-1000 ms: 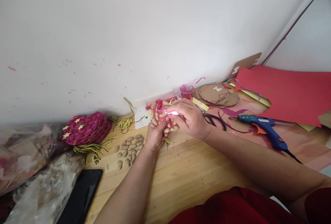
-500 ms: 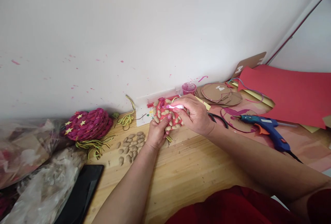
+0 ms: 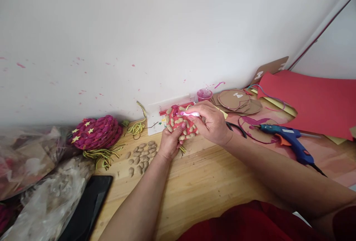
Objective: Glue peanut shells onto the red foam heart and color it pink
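Observation:
My left hand (image 3: 169, 142) grips the lower edge of a red board (image 3: 182, 117) covered with unshelled peanuts, its thumb lying over the front. Peanuts near the board's top are painted magenta (image 3: 175, 110); the others are bare tan. In my right hand (image 3: 213, 124) a white-handled paintbrush (image 3: 191, 114) is pinched, its pink-stained tip at the painted peanuts. My right hand covers part of the board's right side. Loose peanuts (image 3: 143, 153) lie on the table left of my left hand.
A pink paint cup (image 3: 204, 94) stands by the wall beside cardboard discs (image 3: 233, 99). A blue glue gun (image 3: 292, 139) and red sheets (image 3: 311, 100) lie right. At left are stacked magenta peanut pieces (image 3: 97, 131), yellow-green yarn (image 3: 136, 129), plastic bags (image 3: 52, 200) and a black object (image 3: 89, 207).
The view has shifted slightly, so the surroundings sit a little further right. The brush remains at the painted peanuts, and both hands keep their hold.

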The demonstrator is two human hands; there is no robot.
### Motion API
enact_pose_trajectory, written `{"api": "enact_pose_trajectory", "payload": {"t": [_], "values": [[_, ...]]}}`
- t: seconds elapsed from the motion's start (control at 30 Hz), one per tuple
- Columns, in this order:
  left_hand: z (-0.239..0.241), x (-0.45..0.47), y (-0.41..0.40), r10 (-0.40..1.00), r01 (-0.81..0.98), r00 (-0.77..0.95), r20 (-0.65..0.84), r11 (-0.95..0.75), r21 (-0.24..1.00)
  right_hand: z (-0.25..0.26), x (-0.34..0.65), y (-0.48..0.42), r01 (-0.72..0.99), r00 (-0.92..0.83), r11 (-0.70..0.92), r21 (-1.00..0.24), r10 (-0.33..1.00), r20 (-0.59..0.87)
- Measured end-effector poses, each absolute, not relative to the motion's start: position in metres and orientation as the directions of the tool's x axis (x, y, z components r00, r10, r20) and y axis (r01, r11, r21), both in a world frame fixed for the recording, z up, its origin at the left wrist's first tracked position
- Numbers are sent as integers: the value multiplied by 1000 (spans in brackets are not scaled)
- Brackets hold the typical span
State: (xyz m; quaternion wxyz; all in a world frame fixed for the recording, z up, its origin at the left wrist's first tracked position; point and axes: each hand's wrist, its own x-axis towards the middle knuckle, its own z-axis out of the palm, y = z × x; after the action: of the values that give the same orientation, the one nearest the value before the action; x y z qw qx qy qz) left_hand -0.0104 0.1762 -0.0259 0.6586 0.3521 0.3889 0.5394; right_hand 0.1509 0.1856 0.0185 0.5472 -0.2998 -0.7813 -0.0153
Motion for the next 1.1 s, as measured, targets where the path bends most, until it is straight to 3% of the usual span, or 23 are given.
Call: {"api": "enact_pose_trajectory", "payload": {"t": [1.1], "values": [[-28, -12, 177, 983, -431, 140, -116, 166, 887, 18, 152, 187, 444, -210, 808, -387, 513, 832]]}}
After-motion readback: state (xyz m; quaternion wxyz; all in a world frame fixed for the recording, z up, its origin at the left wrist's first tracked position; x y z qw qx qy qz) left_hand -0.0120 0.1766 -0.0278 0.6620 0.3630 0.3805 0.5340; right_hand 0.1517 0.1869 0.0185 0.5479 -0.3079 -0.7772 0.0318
